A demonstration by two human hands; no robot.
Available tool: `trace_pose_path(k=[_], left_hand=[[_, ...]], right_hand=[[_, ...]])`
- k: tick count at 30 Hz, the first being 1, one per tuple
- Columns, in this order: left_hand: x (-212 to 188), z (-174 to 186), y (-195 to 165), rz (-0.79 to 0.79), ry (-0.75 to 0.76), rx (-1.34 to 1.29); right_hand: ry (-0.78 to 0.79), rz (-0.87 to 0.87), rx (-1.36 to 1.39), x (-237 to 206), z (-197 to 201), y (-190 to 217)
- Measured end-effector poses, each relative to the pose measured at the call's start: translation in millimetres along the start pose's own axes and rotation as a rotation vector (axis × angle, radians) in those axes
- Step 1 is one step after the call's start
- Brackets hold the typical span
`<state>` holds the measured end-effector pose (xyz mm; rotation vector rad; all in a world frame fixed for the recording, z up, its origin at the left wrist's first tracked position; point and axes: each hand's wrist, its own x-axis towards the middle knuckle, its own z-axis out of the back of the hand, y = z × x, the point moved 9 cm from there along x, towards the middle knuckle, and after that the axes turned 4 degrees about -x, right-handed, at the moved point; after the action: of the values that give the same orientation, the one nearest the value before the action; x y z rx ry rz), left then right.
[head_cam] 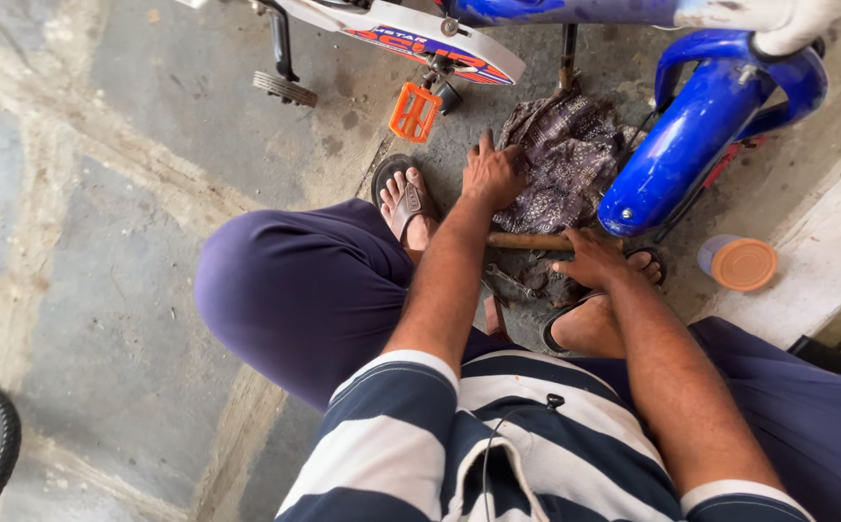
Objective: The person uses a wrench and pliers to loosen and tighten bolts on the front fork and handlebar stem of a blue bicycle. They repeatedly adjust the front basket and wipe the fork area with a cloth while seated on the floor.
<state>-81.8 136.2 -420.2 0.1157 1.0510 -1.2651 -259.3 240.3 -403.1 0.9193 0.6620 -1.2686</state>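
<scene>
— Where are we putting our hands right now?

— We are pressing our left hand flat on the patterned rag, fingers spread wide and gripping nothing, probably to hold the cloth down on the concrete floor. Our right hand is closing around the wooden handle of a tool lying across the floor between our sandalled feet; we judge the fingers are wrapped on it, though its head is hidden.

— And why is everything crowding so near?

— We are squatting, so we are keeping things within arm's reach. The rag is lying just beside the blue mudguard, under the small bicycle, with the orange pedal just beyond it. Some metal tools are sitting under our wrists, too dim to name. An orange-lidded jar is standing apart by the step, away from our feet.
</scene>
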Motion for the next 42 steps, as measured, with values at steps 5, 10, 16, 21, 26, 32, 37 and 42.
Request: trace_pose_path(k=[5,10,16,21,26,32,37,42], left_hand=[[33.6,-16.4,10.4,-0.067,-0.002,0.039],[17.9,-49.5,-14.7,-0.397,-0.106,0.246],[-30.4,-86.0,-35.4,-0.533,0.2,0.418],[-44.9,-106.4,-41.1,-0.595,0.194,0.418],[-29.0,-112.4,-27.2,-0.543,0.16,0.276],[19.9,-47.9,35.2,-0.155,-0.192,0.031],[26.0,-43.1,22.4,-0.338,-0.162,0.241],[12.9,-11.9,-2.8,-0.339,-0.206,0.201]], right_hand=[[-0.034,0.061,-0.028,18.2,2.3,12.4],[0.006,-0.017,-0.072,30.9,-10.6,4.6],[-0.022,-0.005,-0.056,28.6,-22.8,-2.5],[0.011,0.029,-0.117,23.6,-36.4,-5.8],[-0.035,-0.025,-0.052,21.3,-38.7,-15.8],[-0.124,-0.019,-0.076,15.3,-25.0,-16.4],[-0.099,0.037,-0.186,3.2,-7.3,9.5],[-0.3,0.371,-0.049,-54.4,49.8,72.7]])
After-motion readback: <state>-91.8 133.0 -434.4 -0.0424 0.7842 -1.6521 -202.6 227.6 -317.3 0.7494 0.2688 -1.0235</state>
